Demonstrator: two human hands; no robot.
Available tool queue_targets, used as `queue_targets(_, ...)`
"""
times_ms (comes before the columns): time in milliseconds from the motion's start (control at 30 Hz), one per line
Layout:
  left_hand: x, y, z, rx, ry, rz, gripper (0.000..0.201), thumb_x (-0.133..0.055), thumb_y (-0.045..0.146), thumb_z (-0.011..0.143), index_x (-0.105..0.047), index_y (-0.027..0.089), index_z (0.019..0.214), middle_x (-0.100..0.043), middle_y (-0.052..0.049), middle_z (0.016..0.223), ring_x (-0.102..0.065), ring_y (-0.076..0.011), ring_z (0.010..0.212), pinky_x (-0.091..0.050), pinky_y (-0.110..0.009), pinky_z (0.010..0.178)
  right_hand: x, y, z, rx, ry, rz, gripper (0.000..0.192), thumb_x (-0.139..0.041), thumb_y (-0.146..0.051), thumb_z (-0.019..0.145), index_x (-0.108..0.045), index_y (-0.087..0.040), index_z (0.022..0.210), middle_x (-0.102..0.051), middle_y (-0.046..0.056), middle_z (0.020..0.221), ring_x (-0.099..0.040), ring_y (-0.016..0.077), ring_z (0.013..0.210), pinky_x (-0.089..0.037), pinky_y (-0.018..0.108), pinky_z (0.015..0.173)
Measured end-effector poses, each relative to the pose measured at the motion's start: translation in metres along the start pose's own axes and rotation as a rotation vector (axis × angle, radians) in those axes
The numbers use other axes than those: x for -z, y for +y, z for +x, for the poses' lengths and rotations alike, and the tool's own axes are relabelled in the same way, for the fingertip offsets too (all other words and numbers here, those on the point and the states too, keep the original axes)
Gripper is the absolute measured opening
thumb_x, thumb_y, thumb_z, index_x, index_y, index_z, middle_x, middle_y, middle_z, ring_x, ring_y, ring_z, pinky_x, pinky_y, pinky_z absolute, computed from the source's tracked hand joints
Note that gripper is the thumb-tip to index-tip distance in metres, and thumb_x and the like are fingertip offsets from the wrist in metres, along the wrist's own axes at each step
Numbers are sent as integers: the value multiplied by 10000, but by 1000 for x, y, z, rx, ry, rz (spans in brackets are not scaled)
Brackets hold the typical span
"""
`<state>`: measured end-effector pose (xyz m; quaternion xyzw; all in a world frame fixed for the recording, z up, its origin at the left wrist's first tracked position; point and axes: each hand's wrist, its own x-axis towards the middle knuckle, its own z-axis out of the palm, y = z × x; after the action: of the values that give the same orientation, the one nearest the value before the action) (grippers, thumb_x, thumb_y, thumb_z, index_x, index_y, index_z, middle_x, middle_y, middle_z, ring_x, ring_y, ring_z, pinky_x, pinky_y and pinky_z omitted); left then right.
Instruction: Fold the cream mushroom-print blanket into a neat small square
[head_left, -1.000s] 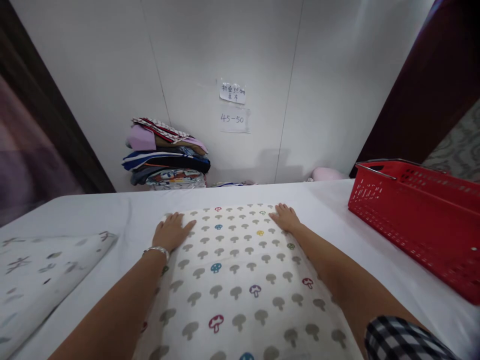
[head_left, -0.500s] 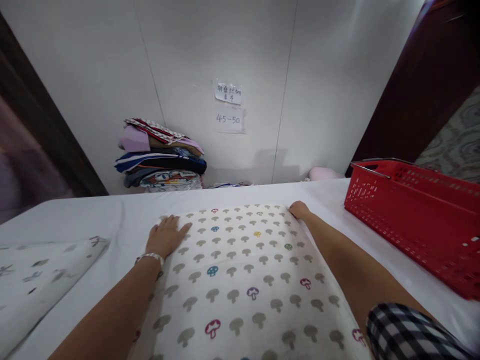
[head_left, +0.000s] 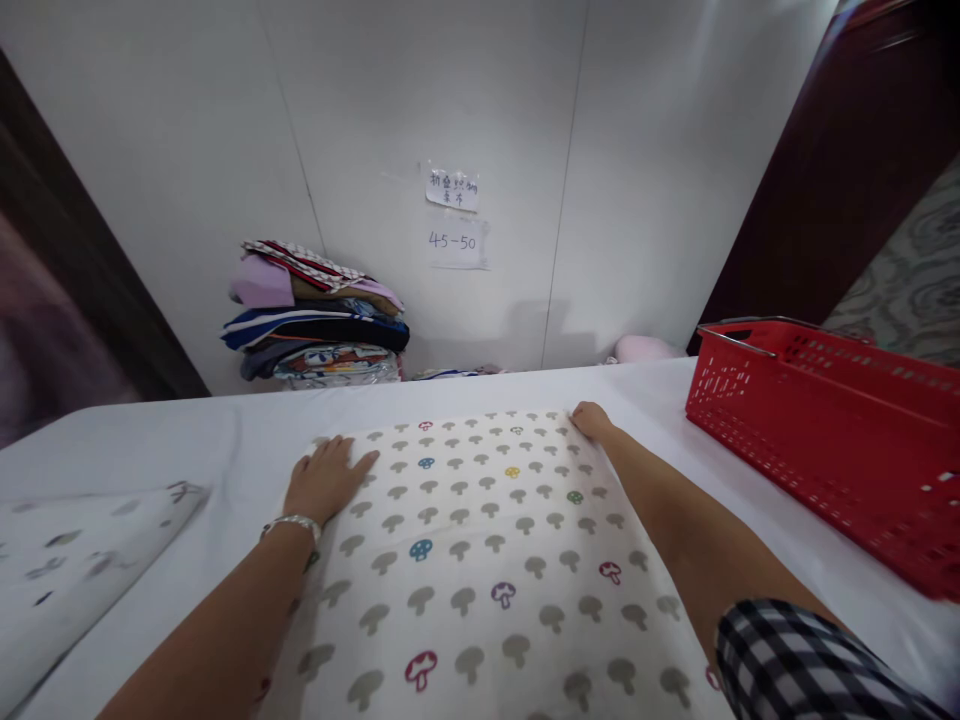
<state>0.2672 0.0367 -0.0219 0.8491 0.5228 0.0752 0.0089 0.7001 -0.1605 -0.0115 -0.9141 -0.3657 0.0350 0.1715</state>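
Note:
A white cloth point(head_left: 480, 560) printed with grey and a few coloured mushrooms lies spread out in front of me, its near end running out of view. My left hand point(head_left: 327, 480) rests flat on its far left corner, fingers stretched out and a bracelet at the wrist. At the far right corner, my right hand point(head_left: 591, 421) is closed on the cloth's edge; its fingertips are partly hidden.
White covering lies over the table point(head_left: 247, 450). To the left is another folded patterned cloth point(head_left: 82, 570). A red plastic basket point(head_left: 817, 440) stands at the right. Behind the far edge are a stack of folded fabrics point(head_left: 319, 315) and a pink item point(head_left: 646, 349); paper signs point(head_left: 454, 243) hang on the wall.
The whole view has shifted slightly. Both hands keep their places at the two far corners of the mushroom-print cloth, which looks the same.

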Motion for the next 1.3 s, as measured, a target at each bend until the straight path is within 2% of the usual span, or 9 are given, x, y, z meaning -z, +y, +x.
queue_targets(200, 0, 0, 0, -4, 16, -4, 706, -284, 577, 810, -398, 125, 1341, -336, -115, 1440, -254, -283, 1336, -214, -476, 1062, -10, 4, -6, -75, 68, 84, 176, -491, -263, 831, -631, -191, 909, -660, 57, 944, -587, 178, 873, -411, 241, 686)
queue_targets(400, -3, -2, 1, 0, 26, -13, 727, -281, 594, 804, -399, 123, 1346, -336, -112, 1440, -252, -289, 1337, -212, -476, 1065, -8, 8, 3, -18, 66, 176, 246, -535, -223, 785, -639, -199, 1007, -663, 40, 989, -587, 163, 902, -414, 230, 752)
queue_targets(500, -1, -1, 0, 6, 20, -10, 733, -286, 591, 801, -394, 118, 1350, -331, -111, 1443, -247, -290, 1340, -209, -475, 1068, -7, 8, 8, 59, 55, 222, 237, -462, -243, 825, -675, -197, 918, -677, 26, 952, -592, 156, 896, -411, 223, 770)
queue_targets(633, 3, 2, -2, 10, 0, -1, 733, -271, 584, 806, -378, 113, 1358, -322, -104, 1449, -237, -279, 1345, -204, -470, 1073, -14, 5, 12, 94, 62, 256, 177, -548, -290, 757, -682, -180, 793, -679, 50, 911, -593, 184, 871, -413, 246, 761)
queue_targets(767, 3, 1, -2, 10, 0, 3, 733, -266, 592, 805, -375, 124, 1359, -319, -96, 1451, -238, -270, 1345, -206, -468, 1074, -17, 1, 10, 92, 135, 297, 211, -505, -309, 766, -650, -173, 834, -657, 54, 956, -573, 175, 885, -413, 243, 751)
queue_targets(867, 2, 1, -2, 2, 13, -1, 734, -269, 594, 803, -382, 122, 1354, -329, -103, 1445, -245, -278, 1341, -210, -472, 1070, -12, -1, 7, 104, 153, 319, 272, -422, -359, 813, -621, -182, 868, -653, 23, 875, -573, 148, 804, -421, 222, 683)
queue_targets(967, 2, 1, -2, 6, 14, -9, 734, -265, 593, 804, -382, 121, 1354, -326, -104, 1447, -242, -282, 1341, -205, -474, 1071, -6, -1, 5, 66, 135, 290, 245, -436, -347, 815, -605, -177, 871, -643, 16, 808, -570, 136, 723, -415, 214, 625)
queue_targets(1067, 1, 1, -2, 9, 12, -13, 742, -260, 600, 803, -383, 118, 1353, -322, -106, 1448, -236, -282, 1344, -200, -475, 1072, -5, -1, 2, -14, 103, 218, 183, -536, -280, 760, -604, -166, 887, -645, 41, 841, -575, 147, 707, -407, 226, 601)
queue_targets(1300, 2, 1, -2, 6, 19, -24, 724, -282, 589, 802, -400, 125, 1344, -334, -109, 1442, -249, -287, 1339, -206, -476, 1070, -9, -17, -5, -48, 66, 45, 232, -488, -179, 806, -580, -203, 1018, -644, 80, 957, -591, 189, 855, -411, 254, 672)
